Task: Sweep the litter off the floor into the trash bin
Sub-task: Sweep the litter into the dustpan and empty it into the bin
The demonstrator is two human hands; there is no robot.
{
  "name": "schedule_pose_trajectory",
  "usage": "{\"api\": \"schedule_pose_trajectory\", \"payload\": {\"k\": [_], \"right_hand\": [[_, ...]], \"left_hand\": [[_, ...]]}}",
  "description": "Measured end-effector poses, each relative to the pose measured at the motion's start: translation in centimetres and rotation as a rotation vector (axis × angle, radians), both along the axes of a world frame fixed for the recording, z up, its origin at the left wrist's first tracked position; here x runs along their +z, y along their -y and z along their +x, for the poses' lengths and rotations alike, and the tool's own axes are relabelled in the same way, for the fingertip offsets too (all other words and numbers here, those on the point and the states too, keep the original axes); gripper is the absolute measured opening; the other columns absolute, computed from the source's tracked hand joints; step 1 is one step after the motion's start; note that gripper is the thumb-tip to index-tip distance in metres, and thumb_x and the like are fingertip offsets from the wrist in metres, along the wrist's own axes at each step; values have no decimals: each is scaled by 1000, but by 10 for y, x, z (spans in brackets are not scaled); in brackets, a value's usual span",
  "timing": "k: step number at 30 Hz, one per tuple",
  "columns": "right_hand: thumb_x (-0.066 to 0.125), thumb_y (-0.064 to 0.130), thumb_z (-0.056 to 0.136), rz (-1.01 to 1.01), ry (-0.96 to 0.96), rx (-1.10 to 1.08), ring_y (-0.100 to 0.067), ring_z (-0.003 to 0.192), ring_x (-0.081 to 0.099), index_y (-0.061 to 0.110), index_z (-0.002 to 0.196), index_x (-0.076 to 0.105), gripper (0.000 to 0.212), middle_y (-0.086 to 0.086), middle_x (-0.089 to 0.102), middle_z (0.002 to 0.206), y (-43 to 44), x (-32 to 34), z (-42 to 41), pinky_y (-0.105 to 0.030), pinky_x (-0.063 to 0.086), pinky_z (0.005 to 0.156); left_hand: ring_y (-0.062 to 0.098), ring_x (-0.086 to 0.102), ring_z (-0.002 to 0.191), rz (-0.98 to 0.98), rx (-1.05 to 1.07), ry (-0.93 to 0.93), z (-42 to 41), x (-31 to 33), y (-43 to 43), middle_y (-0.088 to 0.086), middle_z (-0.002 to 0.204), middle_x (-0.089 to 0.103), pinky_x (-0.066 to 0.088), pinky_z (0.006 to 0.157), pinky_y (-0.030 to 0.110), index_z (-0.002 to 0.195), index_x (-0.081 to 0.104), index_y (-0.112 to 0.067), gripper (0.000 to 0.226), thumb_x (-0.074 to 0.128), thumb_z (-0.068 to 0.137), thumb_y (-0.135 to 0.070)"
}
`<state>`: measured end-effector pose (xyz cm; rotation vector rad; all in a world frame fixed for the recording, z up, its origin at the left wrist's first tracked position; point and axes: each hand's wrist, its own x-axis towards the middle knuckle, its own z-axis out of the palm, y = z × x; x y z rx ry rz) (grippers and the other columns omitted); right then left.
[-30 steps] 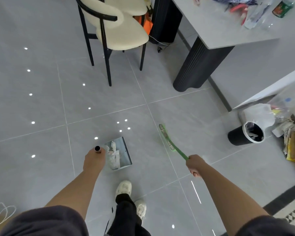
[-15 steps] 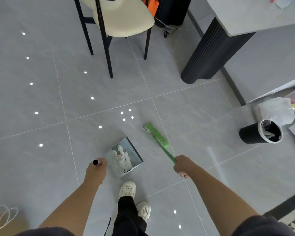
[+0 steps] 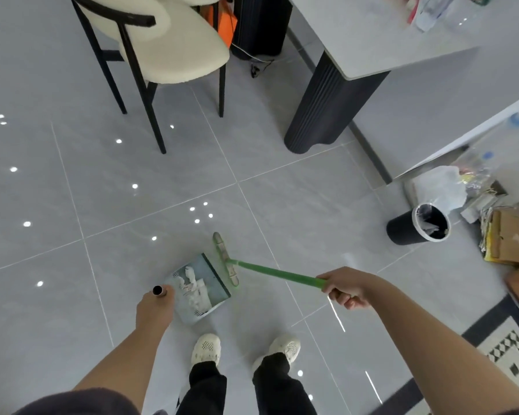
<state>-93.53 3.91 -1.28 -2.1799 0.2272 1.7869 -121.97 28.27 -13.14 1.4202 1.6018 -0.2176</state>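
Note:
My left hand grips the upright handle of a pale blue dustpan that rests on the grey floor in front of my feet. White crumpled litter lies inside the pan. My right hand grips the green broom handle. The broom head sits along the pan's open right edge. The black trash bin with a white rim stands on the floor to the right, well apart from the pan, with some scraps inside.
A cream chair with black legs stands ahead. The table's dark ribbed pedestal is ahead right. Plastic bags and cardboard pile up beside the bin. My two shoes stand just behind the pan.
The broom head swept left to the dustpan's open edge and now lies across it. My right hand moved right and lower. The dustpan turned slightly under my left hand.

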Motion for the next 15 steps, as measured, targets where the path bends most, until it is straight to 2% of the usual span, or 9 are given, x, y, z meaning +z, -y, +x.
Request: {"api": "schedule_pose_trajectory", "payload": {"k": [3, 7, 10, 15], "right_hand": [[44, -4, 86, 3, 50, -33, -9, 40, 25, 23, 113, 63, 42, -2, 41, 56, 27, 3, 31, -17, 21, 39], [41, -6, 85, 0, 138, -71, -9, 37, 25, 11, 116, 63, 41, -3, 38, 53, 65, -8, 92, -16, 20, 39], [40, -6, 86, -19, 211, -73, -10, 37, 25, 4, 117, 61, 39, -3, 36, 53, 95, -21, 150, -17, 20, 39], [35, -5, 87, -64, 339, -79, -12, 41, 26, -2, 122, 56, 41, -6, 34, 56, 152, -29, 249, -18, 21, 39]], "left_hand": [[39, 62, 75, 33, -82, -2, 40, 6, 7, 20, 71, 64, 47, 68, 41, 73, 60, 3, 46, 39, 91, -33], [38, 60, 79, 94, -167, -6, 115, 8, 30, 20, 73, 62, 41, 67, 37, 69, 55, -1, 40, 37, 98, -23], [34, 55, 72, 126, -209, -19, 175, 8, 55, 14, 64, 54, 38, 64, 34, 62, 48, -6, 42, 36, 99, -24], [33, 52, 68, 164, -222, -3, 274, 1, 96, 14, 64, 53, 38, 62, 34, 63, 46, -7, 41, 37, 98, -25]]}}
